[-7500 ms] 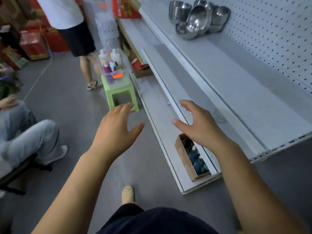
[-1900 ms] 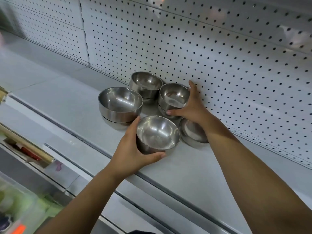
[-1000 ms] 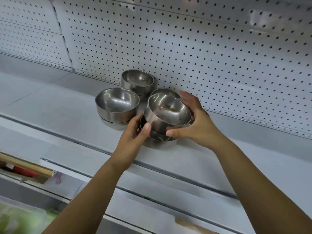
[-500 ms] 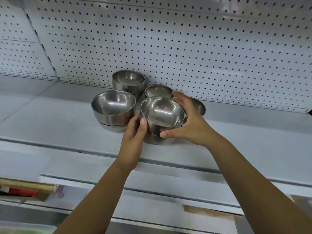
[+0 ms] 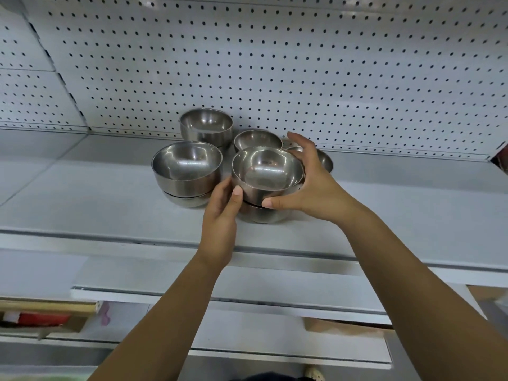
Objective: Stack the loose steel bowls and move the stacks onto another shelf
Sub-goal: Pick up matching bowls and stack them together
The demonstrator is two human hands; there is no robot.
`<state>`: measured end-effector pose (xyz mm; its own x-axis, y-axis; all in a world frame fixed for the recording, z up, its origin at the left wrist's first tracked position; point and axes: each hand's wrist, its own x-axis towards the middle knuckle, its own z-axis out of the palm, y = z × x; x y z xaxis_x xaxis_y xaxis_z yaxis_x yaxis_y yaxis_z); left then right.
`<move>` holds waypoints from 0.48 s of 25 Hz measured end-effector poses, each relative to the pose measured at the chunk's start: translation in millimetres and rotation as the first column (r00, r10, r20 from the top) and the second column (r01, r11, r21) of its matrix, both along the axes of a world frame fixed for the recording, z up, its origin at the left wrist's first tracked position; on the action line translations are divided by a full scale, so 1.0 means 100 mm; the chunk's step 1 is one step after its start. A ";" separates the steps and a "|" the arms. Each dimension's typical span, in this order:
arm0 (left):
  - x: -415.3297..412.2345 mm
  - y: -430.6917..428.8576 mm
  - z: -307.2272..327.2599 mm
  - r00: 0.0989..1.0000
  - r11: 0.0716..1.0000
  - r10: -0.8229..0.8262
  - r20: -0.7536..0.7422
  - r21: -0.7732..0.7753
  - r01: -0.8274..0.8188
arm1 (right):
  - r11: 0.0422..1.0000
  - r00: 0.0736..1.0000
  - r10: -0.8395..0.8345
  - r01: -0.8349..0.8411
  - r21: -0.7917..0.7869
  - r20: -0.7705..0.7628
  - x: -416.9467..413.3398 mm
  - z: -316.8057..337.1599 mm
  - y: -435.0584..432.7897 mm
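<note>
- Both hands clasp the top bowl (image 5: pixel 268 171), which sits mouth-up in a bottom bowl (image 5: pixel 262 214) on the shelf (image 5: pixel 110 207).
- The left hand (image 5: pixel 220 215) curls round the top bowl's near-left wall, with its thumb pressed to the steel just above the seam between the two bowls.
- The right hand (image 5: pixel 313 188) wraps the right side, thumb low on the near wall and fingers (image 5: pixel 301 145) arched over the far rim.
- Just left of the grip stands a pair (image 5: pixel 187 166) of wider bowls, one nested in the other. They are close to the left knuckles, but I cannot tell whether they touch.
- Behind the grip, a small bowl (image 5: pixel 257 140) sits just beyond the held rim.
- Further back and left, a deep bowl (image 5: pixel 206 127) stands against the pegboard (image 5: pixel 275 64).
- A low bowl (image 5: pixel 325 162) lies behind the right hand's fingers and is largely hidden by them.
- Under both wrists runs a lower shelf (image 5: pixel 247 287).
</note>
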<state>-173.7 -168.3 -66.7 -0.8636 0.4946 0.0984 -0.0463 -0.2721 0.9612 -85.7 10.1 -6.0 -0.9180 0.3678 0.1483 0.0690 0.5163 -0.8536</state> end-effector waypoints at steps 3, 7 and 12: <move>0.01 0.01 -0.01 1.000 1.000 0.001 0.032 0.011 -0.002 | 1.000 1.000 0.003 -0.003 -0.008 0.027 0.01 0.01 0.01; 0.02 0.02 0.00 0.998 0.998 0.025 0.050 0.052 -0.027 | 1.000 1.000 -0.001 0.001 -0.013 0.023 0.02 0.04 -0.02; 0.21 -0.14 0.05 0.954 0.944 0.284 -0.100 -0.144 -0.297 | 0.988 0.998 -0.053 0.048 -0.145 -0.031 0.12 -0.21 -0.15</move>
<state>-152.3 -182.6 -62.1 -0.9649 0.2378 0.1115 0.0874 -0.1093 0.9902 -73.8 -4.7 -27.5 -0.8932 0.4330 0.1214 0.0610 0.3840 -0.9213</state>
